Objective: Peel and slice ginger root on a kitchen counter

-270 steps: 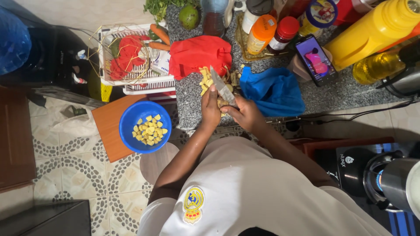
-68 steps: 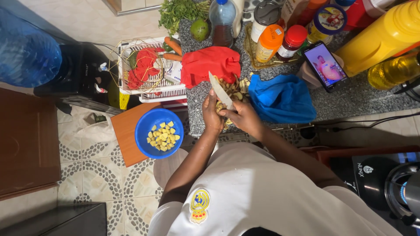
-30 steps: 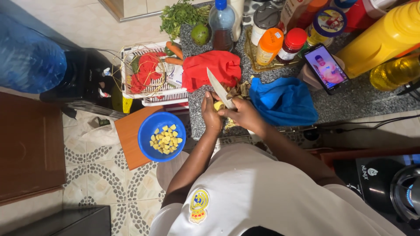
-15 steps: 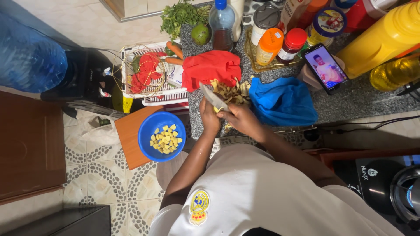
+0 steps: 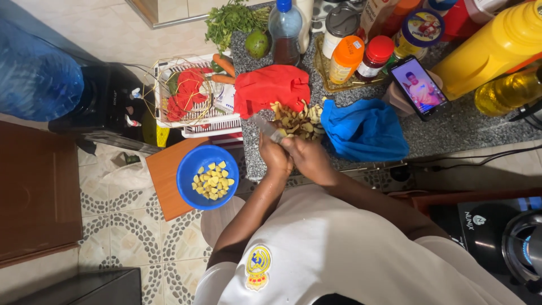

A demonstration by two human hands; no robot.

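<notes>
My left hand (image 5: 275, 160) and my right hand (image 5: 309, 161) are pressed together at the front edge of the speckled counter (image 5: 451, 130). My right hand grips a knife (image 5: 266, 127) whose blade points up and left. My left hand is closed around a small piece of food, mostly hidden by the fingers. Just beyond the hands lies a pile of brownish-yellow peelings (image 5: 297, 120). Down to the left, a blue bowl (image 5: 188, 169) with several yellow cut chunks rests on an orange board (image 5: 165, 181).
A red cloth (image 5: 271, 87) and a blue cloth (image 5: 367, 130) flank the peelings. Behind them stand bottles, jars, a propped phone (image 5: 419, 86), a yellow jug (image 5: 491, 51), greens and a green fruit. A white basket (image 5: 192, 118) holds carrots and red netting. A water dispenser (image 5: 101, 104) stands left.
The knife blade has dropped from nearly upright to lying low and pointing left over the peelings. Both hands stay together at the counter edge; the bowl has not moved.
</notes>
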